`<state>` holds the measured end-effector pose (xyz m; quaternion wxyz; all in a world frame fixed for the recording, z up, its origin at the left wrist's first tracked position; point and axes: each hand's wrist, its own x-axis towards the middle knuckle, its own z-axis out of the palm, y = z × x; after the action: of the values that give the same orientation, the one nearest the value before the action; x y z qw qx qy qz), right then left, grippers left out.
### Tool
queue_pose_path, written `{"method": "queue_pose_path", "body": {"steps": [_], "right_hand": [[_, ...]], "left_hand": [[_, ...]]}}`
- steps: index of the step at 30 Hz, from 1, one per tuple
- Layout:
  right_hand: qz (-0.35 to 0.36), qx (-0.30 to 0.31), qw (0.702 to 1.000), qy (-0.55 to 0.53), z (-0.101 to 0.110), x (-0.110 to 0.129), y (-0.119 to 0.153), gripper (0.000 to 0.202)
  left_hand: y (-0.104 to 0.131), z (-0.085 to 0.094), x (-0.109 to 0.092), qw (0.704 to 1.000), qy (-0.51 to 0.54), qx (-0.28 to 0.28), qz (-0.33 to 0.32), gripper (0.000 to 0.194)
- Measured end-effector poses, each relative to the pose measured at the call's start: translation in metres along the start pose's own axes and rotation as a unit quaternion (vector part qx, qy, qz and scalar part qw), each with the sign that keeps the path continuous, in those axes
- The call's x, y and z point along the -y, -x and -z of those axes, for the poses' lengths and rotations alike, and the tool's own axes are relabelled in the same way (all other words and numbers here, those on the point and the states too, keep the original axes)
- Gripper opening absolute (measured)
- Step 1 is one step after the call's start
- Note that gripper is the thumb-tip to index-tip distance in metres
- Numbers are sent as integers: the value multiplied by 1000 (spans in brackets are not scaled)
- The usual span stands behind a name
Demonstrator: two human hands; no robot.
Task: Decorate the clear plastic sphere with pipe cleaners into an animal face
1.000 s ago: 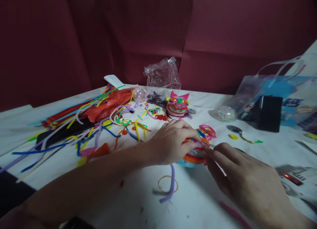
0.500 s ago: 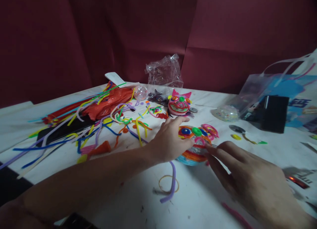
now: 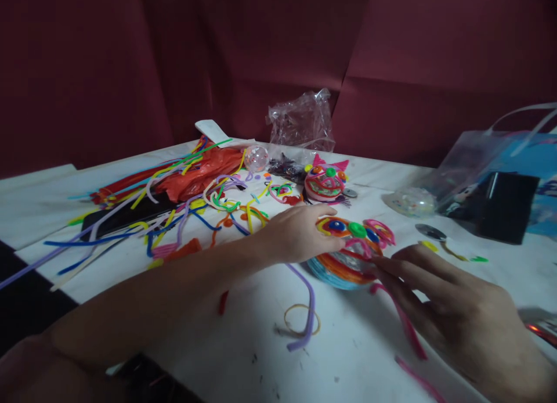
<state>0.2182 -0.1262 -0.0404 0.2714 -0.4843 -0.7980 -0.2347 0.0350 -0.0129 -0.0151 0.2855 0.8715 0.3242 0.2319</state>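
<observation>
A round colourful face ornament (image 3: 342,272), orange and blue below with a green nose and blue eyes, sits on the white table. My left hand (image 3: 300,234) grips its left side, thumb on the front and fingers around the top. From the right, my right hand (image 3: 452,304) pinches a pink fuzzy stem (image 3: 407,321) at the mouth; the stem trails down beside my fingers. The exact pinch point is small and blurred. Behind stands a smaller pink face ornament (image 3: 324,182) with pointed ears.
Many coloured fuzzy stems (image 3: 191,217) and a red plastic bag (image 3: 195,176) lie at the left. A purple stem (image 3: 310,310) crosses a rubber band in front. Rightward are a clear dome (image 3: 411,202), a dark disc (image 3: 430,232) and a black box (image 3: 508,207).
The view has shifted, so most things appear further right. More of the pink stem now shows hanging below my right hand. My left hand still holds the ornament.
</observation>
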Motion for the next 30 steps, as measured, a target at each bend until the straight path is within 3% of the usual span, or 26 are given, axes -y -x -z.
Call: {"method": "queue_pose_path", "body": {"steps": [5, 11, 16, 22, 30], "right_hand": [[-98, -4, 982, -162, -1, 3, -8, 22], [-206, 30, 956, -208, -2, 1, -7, 21], [-249, 49, 934, -250, -3, -1, -7, 23], [-299, 28, 910, -285, -2, 6, -20, 30], [-329, 50, 885, -326, 0, 5, -23, 29]], "left_hand": [[1, -1, 2, 997, 72, 7, -1, 42], [7, -3, -4, 998, 56, -12, -11, 33], [7, -4, -3, 998, 64, -14, -13, 32], [8, -5, -4, 997, 70, -7, -26, 31], [9, -7, -1, 997, 74, -18, -21, 31]]}}
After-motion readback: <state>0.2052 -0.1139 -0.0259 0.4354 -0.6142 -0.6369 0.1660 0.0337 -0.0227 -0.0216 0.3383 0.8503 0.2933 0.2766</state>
